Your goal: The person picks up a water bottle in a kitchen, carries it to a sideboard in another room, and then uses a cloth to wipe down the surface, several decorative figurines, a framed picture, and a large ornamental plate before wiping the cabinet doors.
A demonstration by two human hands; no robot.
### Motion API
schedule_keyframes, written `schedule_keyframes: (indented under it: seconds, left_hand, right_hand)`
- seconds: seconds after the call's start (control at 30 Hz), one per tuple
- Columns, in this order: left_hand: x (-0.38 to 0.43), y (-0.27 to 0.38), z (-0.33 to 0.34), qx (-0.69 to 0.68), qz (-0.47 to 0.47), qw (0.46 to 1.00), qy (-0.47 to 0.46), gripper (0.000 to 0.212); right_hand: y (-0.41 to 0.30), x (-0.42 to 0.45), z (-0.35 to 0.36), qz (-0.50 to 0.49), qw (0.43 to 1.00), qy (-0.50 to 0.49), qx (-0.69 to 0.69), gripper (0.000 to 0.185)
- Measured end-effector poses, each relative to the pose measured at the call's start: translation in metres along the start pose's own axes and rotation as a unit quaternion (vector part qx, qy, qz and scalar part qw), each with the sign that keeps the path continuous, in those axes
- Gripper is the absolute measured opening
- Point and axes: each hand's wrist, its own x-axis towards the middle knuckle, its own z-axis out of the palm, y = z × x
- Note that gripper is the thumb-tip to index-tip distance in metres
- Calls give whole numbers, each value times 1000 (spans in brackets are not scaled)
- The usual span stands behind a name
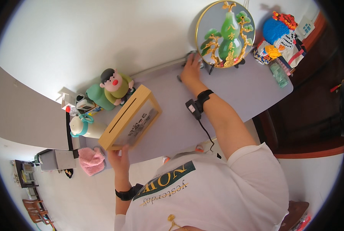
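Observation:
My left hand (119,160) grips the lower left corner of a deep wooden frame box (125,118), tilted over a grey-lilac table (174,115). The box has a long slot in its upper side and a clear front panel bearing dark writing. At the table's back edge, by the wall, my right hand (191,73) lies over a dark grey cloth-like item (193,53). Most of that item is hidden under the fingers. Just right of this hand stands a round gold-rimmed plaque (225,34) with a green gourd, propped on a black stand.
A cartoon figurine (115,83), a green container (98,95) and a cream bottle (86,127) stand at the left. A pink cloth (91,160) hangs near the front left corner. Brick-built figures (278,31) and a greenish clear block (279,75) occupy the right end.

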Motion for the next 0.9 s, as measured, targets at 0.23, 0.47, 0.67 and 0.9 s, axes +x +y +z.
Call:
schedule_keyframes:
  seconds: [0.23, 0.47, 0.67, 0.9]
  left_hand:
    - [5, -6, -6, 6, -9, 1000, -29, 41]
    - [0, -12, -6, -9, -23, 1000, -13, 51]
    - [2, -9, -12, 18, -12, 999, -24, 54]
    - [4, -6, -1, -8, -19, 1000, -17, 53]
  right_hand:
    - [-52, -54, 21, -409, 889, -154, -134, 65]
    - [-35, -27, 32, -426, 886, -176, 58, 37]
    - [36, -8, 16, -200, 978, -21, -54, 33]
    - [-12, -39, -15, -182, 954, -169, -171, 40]
